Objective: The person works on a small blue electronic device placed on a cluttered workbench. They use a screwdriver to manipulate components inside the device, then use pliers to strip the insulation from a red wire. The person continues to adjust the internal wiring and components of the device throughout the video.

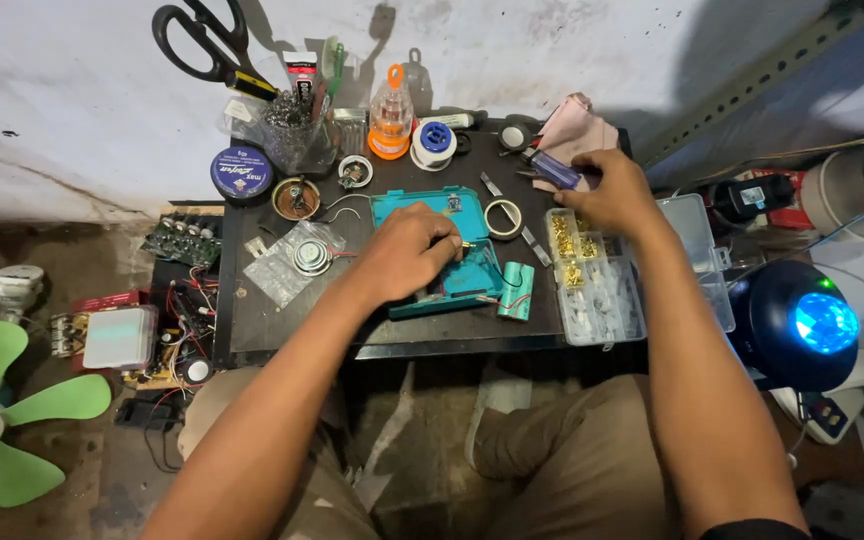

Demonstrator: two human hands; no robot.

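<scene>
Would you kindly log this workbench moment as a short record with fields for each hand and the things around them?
Setting: small dark table against a white wall
Left hand: rests on a teal tray, pinching something small; what it is cannot be told
Right hand: over a clear compartment box of small brass parts
Near right hand: purple-handled tool, pink cloth, tape roll
Beside tray: green battery cells
Back edge: scissors, solder spool
</scene>
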